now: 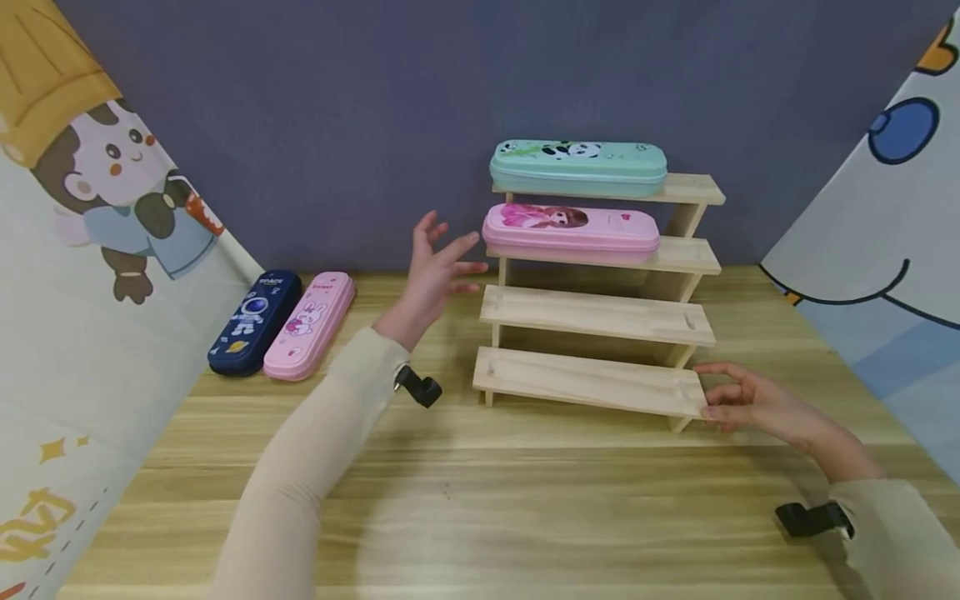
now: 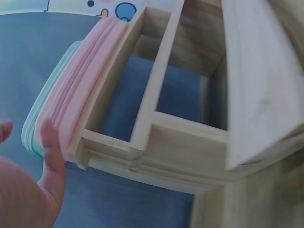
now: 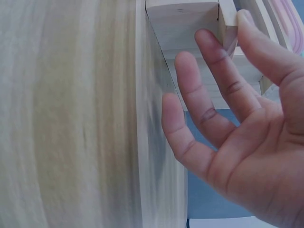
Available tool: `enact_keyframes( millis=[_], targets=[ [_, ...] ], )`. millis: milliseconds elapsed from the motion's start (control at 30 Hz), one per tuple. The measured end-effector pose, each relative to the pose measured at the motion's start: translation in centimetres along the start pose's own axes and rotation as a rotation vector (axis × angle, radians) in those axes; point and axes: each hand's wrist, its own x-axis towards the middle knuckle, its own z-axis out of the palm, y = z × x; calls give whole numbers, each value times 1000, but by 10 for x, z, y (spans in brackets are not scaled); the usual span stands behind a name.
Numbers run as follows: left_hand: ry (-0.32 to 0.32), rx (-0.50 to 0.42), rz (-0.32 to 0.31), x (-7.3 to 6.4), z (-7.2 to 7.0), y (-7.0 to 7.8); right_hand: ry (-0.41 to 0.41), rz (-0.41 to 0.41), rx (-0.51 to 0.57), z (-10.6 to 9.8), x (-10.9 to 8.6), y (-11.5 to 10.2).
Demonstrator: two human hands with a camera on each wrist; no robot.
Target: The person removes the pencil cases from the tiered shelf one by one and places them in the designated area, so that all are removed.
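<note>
A wooden stepped display rack (image 1: 592,312) stands on the table. On its top step lies a mint-green panda pencil case (image 1: 581,171), and one step lower a pink pencil case (image 1: 573,233) with a doll-like girl printed on it. My left hand (image 1: 435,279), fingers spread, is at the pink case's left end; whether a fingertip touches it I cannot tell. My right hand (image 1: 757,408) pinches the right end of the lowest step between thumb and index finger. In the right wrist view, its other fingers (image 3: 190,80) are loosely bent and hold nothing.
Left of the rack, a navy astronaut pencil case (image 1: 255,321) and a pink rabbit pencil case (image 1: 311,325) lie side by side on the wood-grain table (image 1: 450,500). A dark blue backdrop (image 1: 360,125) rises behind, with printed cartoon sheets at both sides.
</note>
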Motion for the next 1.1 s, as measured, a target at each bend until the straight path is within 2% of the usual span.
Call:
enact_keyframes(
  millis=[167,333,433,700,933,1100],
  targets=[
    [-135,85,-39,12,13,3,3,7,-13,0,0,0],
    [-262,149,-78,23,19,0,7,1,-20,0,0,0],
    [-282,158,-88,28,21,-2,1,-4,-13,1,0,0],
    [-269,149,-116,40,27,-6,-5,-17,-20,3,1,0],
    [-278,261,-86,38,24,0,1,5,-29,2,1,-1],
    [-303,249,-114,35,23,2,-5,-1,-19,1,1,0]
  ],
)
